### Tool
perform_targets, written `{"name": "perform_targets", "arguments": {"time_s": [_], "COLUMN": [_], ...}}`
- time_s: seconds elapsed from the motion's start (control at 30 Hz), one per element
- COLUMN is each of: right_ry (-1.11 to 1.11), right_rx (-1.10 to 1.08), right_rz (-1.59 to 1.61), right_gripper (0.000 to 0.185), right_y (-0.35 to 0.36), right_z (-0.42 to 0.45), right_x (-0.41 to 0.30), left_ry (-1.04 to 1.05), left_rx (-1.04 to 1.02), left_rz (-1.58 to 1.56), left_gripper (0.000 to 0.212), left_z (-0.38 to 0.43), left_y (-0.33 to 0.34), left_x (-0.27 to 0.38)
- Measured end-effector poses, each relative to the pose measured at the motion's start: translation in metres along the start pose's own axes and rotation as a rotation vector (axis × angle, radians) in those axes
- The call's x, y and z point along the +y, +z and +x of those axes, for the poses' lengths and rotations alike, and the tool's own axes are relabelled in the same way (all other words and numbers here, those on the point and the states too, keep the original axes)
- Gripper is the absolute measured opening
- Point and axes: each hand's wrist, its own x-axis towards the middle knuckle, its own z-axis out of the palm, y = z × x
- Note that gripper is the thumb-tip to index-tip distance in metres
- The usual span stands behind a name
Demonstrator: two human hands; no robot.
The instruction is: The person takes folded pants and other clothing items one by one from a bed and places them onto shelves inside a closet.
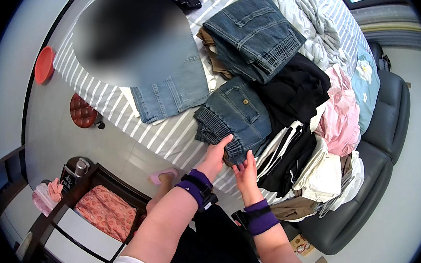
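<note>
A folded pair of dark blue denim jeans (247, 102) with an elastic waistband and a buttoned pocket lies on the striped bed. My left hand (216, 157) grips the waistband corner, its thumb on top and its other fingers hidden behind the cloth. My right hand (247, 173) is at the near edge of the same jeans, fingertips against the fabric; how firmly it holds is unclear. Beyond lies a larger folded pair of jeans (255, 35) on brown garments. Light blue jeans (172, 97) lie to the left, partly covered by a blurred patch.
Black cloth (292, 88), a row of folded black and white clothes (291, 162) and a pink garment (340, 113) lie on the right. A dark leather sofa (369, 174) adjoins them. A red tufted stool (82, 110) and a cushioned wooden chair (109, 210) stand left.
</note>
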Motion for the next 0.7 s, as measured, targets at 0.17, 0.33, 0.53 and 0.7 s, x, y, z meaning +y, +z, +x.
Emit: {"name": "perform_targets", "arguments": {"time_s": [0.17,0.33,0.53,0.7], "right_ry": [0.108,0.173,0.325,0.356], "right_rx": [-0.200,-0.328,-0.417,-0.624], "right_rz": [0.266,0.343,-0.109,-0.505], "right_gripper": [0.079,0.078,0.059,0.051], "right_y": [-0.005,-0.010,-0.003,0.039], "right_z": [-0.008,-0.018,-0.038,-0.078], "right_x": [-0.017,-0.031,-0.020,0.007], "left_ry": [0.062,0.095,0.254,0.476], "left_rx": [-0.032,-0.067,-0.084,-0.076], "left_rz": [-0.026,0.088,0.316,0.448], "left_gripper": [0.045,0.050,0.047,0.042], "left_z": [-0.046,-0.118,-0.202,-0.264], "left_y": [-0.009,-0.056,-0.141,-0.196], "left_x": [0.013,0.031,0.053,0.071]}}
